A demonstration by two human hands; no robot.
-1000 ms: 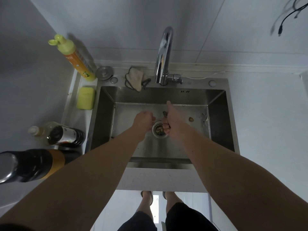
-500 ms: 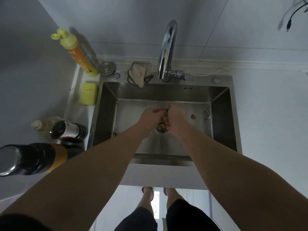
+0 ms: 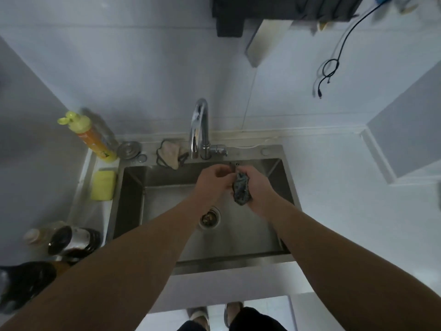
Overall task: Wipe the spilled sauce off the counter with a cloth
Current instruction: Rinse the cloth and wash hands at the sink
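Observation:
A dark, wadded cloth [image 3: 241, 189] is held over the back of the steel sink [image 3: 133, 187], just below the faucet [image 3: 200, 130]. My right hand [image 3: 259, 194] grips the cloth from the right, fingers curled round it. My left hand [image 3: 213, 181] is beside it on the left, fingers bent and pinching the cloth's upper end. The white counter [image 3: 346, 199] stretches to the right of the sink. No sauce spill shows on it from here.
A drain strainer [image 3: 210, 217] holds scraps. A yellow sponge [image 3: 103, 185], a yellow-capped bottle [image 3: 89, 137], a metal plug [image 3: 128, 150] and a pale rag [image 3: 170, 152] sit at the sink's left and back rim. Dark bottles [image 3: 71, 240] stand at the left. A cable [image 3: 330, 68] hangs on the wall.
Both hands rose from the drain to the back of the sink under the faucet, lifting the dark cloth with them. The view tilted up, showing more wall.

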